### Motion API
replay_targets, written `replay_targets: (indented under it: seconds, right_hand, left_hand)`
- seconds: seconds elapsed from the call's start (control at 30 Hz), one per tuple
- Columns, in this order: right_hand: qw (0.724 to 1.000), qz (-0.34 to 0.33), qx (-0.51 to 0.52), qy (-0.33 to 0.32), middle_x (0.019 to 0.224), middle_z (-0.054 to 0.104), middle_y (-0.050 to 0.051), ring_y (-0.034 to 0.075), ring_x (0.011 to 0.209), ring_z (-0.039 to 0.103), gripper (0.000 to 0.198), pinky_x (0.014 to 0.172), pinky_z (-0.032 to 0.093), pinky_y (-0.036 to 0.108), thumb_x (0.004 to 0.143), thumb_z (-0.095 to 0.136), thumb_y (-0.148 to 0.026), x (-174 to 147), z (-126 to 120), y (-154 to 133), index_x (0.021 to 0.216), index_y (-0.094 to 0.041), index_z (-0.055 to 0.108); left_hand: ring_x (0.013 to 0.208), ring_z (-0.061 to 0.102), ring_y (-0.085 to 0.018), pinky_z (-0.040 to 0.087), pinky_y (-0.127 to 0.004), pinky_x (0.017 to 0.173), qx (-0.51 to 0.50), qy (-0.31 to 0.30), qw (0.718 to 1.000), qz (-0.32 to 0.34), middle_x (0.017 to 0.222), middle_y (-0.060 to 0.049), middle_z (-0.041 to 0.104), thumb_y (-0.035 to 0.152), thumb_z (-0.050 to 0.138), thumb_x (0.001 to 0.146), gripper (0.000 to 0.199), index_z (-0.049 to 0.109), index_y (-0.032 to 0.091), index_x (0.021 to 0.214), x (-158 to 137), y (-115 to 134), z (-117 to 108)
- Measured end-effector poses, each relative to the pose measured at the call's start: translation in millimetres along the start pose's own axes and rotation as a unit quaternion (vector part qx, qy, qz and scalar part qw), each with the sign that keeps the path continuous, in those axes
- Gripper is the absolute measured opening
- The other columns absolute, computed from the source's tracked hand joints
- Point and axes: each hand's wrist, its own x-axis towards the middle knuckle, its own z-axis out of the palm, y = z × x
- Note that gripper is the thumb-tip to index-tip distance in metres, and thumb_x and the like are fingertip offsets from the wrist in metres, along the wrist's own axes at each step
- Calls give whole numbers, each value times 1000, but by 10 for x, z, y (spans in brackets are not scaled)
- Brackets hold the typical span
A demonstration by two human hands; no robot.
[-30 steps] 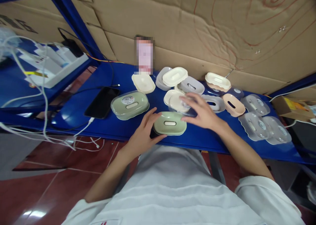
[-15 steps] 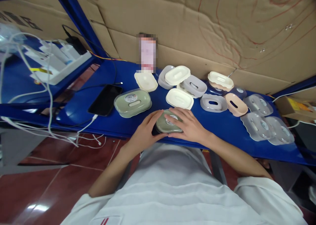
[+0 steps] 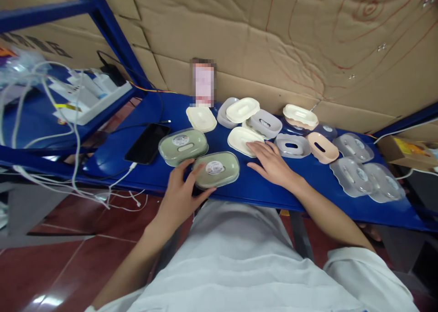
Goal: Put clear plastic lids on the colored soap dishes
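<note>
The green box (image 3: 225,173) near the front edge of the desk (image 3: 262,188) seems light, stiff and slippery, best held by its sides, and my left hand (image 3: 179,191) grips its left end while my right hand (image 3: 274,166), loosely open, is on or just over the cream dish (image 3: 239,137).

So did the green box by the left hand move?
Yes, the left hand has brought that green box leftward, closer to the black phone.
</note>
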Motion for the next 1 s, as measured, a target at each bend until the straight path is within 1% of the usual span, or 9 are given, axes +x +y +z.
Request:
replay_targets:
  seconds: [0.13,0.27,0.4,0.5,0.57,0.67,0.77,0.93,1.0]
  right_hand:
    - [998,-16,-31,-48,150,69,18,35,143,62,49,123,45,60,112,55,-42,-163,-52,24,155,-19,58]
    - [999,-19,-3,-31,149,70,11,30,143,63,44,121,50,53,113,49,-38,-402,-218,129,154,-25,60]
    - [983,132,-122,38,160,60,19,39,149,55,53,120,46,62,112,48,-40,-732,-349,466,160,-19,52]
    - [965,194,-172,47,149,68,21,42,138,63,47,115,46,66,111,47,-41,-953,-390,630,149,-18,63]
    - [971,183,-143,54,136,76,15,38,129,69,36,113,46,62,112,48,-41,-1050,-440,630,132,-23,72]
    - [979,174,-39,96,121,80,9,32,119,73,31,108,52,53,111,53,-48,-1114,-580,567,115,-27,75]
    - [955,241,78,154,112,81,7,28,104,75,40,93,59,44,108,55,-61,-1087,-698,609,115,-27,74]
    - [899,358,226,108,98,81,8,28,86,76,62,79,64,44,100,51,-81,-845,-550,902,112,-25,77]
    - [907,353,195,124,103,81,12,31,92,77,67,88,64,51,101,46,-82,-754,-462,927,115,-23,76]
  left_hand:
    - [139,58,-49,51,-64,106,149,51,987,-6,159,-28,50,49,80,96,75,51,21,159,-20,-22,-33]
    - [139,60,-47,52,-60,106,150,88,984,34,161,-28,51,30,77,99,73,47,22,165,32,105,35]
    - [141,62,-36,55,-50,110,35,-34,985,165,162,-19,56,11,58,103,70,40,25,169,198,360,180]
    - [154,51,-37,50,-54,119,-16,-122,976,180,169,-20,48,13,52,106,62,41,17,167,395,541,323]
    - [152,52,-37,48,-56,122,-22,-139,972,190,163,-20,55,15,52,107,53,49,14,160,506,615,393]
    - [130,67,-32,53,-51,113,-37,-138,965,220,137,-15,72,11,53,106,35,65,14,139,564,640,403]
    - [115,71,-25,56,-43,98,-83,-147,954,249,122,-11,76,7,53,106,28,69,17,126,490,584,332]
    - [122,69,-24,56,-41,100,-134,-125,955,231,133,-11,73,9,58,106,31,67,21,133,317,477,294]
    - [129,66,-28,57,-46,106,-125,-104,968,194,144,-14,67,15,62,106,33,65,22,138,298,473,316]
